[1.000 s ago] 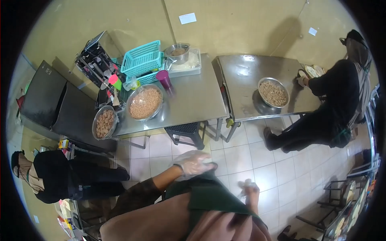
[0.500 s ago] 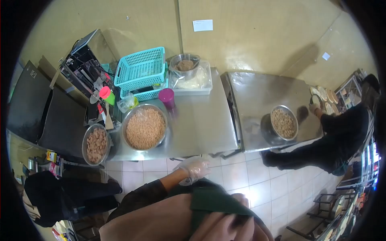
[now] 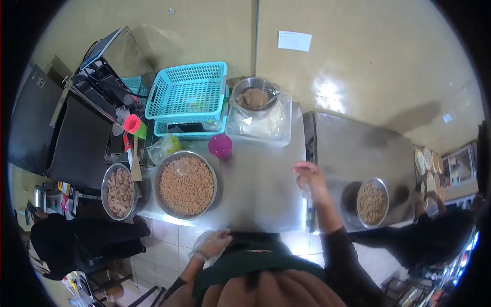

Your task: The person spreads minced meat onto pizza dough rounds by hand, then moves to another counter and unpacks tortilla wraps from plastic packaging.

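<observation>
My left hand (image 3: 214, 244), in a clear plastic glove, hangs low before the table's front edge. Its fingers are loosely curled together, and nothing shows in them. Raised over the right end of the steel table (image 3: 255, 189), my right hand (image 3: 310, 180) has its fingers stretched out and slightly blurred, holding nothing. A large steel bowl of small tan pieces (image 3: 186, 185) stands to the left, nearer my left hand. Beside it is a bowl of brown chunks (image 3: 118, 192). A purple cup (image 3: 220, 147) stands behind the large bowl.
Turquoise baskets (image 3: 186, 94) are stacked at the back, beside a plastic tub (image 3: 268, 128) bearing a bowl of brown paste (image 3: 253, 96). A second steel table (image 3: 353, 148) holds another bowl (image 3: 372, 202). Co-workers stand at left (image 3: 102, 240) and right (image 3: 434, 235).
My right hand has come into view, raised over the table. My left hand has moved left and lower in view. The table looks nearer, and the right co-worker sits farther right.
</observation>
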`<state>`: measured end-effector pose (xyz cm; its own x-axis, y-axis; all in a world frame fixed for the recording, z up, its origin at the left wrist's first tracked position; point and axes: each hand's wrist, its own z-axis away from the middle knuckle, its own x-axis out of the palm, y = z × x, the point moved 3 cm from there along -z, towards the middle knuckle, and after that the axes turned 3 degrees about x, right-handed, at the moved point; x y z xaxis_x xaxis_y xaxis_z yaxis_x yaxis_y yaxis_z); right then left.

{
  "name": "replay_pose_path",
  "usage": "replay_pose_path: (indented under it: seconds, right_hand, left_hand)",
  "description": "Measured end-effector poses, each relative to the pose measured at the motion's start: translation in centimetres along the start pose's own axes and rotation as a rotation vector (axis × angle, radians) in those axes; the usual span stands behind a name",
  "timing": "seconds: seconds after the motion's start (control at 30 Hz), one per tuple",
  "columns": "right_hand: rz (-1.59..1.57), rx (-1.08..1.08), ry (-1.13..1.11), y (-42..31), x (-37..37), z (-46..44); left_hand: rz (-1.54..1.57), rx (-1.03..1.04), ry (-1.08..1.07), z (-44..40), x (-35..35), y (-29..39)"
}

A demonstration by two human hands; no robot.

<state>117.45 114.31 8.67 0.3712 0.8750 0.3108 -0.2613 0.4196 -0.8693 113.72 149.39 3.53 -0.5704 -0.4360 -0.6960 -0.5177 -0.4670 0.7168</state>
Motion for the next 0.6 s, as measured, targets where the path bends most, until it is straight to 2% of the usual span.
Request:
replay_pose_path:
  seconds: [0.03,0.07,0.13,0.17,0.23,0.27,0.33,0.4,0.47,0.6]
  right_hand:
    - [0.009,0.02,0.007,-0.8,0.1,-2.8]
    - [0.011,0.041,0.016,-1.4,0.4,-5.5]
    - [0.015,0.044,-0.04,-2.3,1.1,-10.6]
    - [0.012,0.052,-0.058,-2.6,1.7,-12.9]
    - [-0.075,0.15,0.036,-2.8,2.4,-17.0]
    - [-0.071,0.162,0.023,-3.0,2.7,-18.8]
    - [-0.155,0.341,-0.112,-3.0,3.9,-21.3]
    - [-0.181,0.356,-0.104,-3.0,4.2,-23.4]
    - [-0.303,0.445,-0.22,-2.6,4.7,-25.3]
    - [-0.163,0.51,-0.136,-1.6,4.3,-27.1]
  left_hand:
    - [0.086,-0.151,0.013,0.6,-0.1,-0.2]
    - [0.079,-0.168,0.022,1.1,-0.1,0.0]
    - [0.31,-0.66,0.065,2.8,-0.6,0.2]
    - [0.306,-0.676,0.076,3.7,0.3,-0.3]
    - [0.617,-0.862,0.277,5.2,2.2,-1.1]
    - [0.619,-0.876,0.288,5.3,2.4,-0.8]
    - [0.647,-1.043,0.271,4.4,1.7,1.6]
    - [0.636,-1.04,0.303,4.6,2.9,1.8]
    - [0.62,-1.041,0.328,5.2,3.6,1.7]
    - [0.589,-1.04,0.295,6.9,6.2,-0.5]
